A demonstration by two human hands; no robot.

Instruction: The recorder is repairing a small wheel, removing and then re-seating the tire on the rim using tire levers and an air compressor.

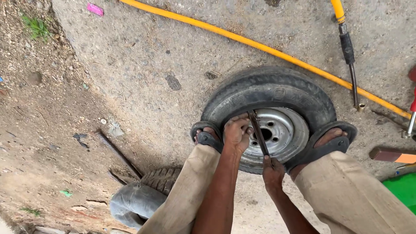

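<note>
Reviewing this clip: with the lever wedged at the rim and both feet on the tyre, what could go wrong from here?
1. The tyre lever could slip off the steel rim and spring back at the right hand.
2. The left hand presses at the tyre bead beside the lever; its fingers could get pinched.
3. Open sandals leave toes exposed.

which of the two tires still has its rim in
The tire under both sandalled feet has the silver rim. The other tire, lower left beside the grey tube, shows none.

Tyre (268, 93) lies between both feet, hose (242, 40) behind it.
</note>
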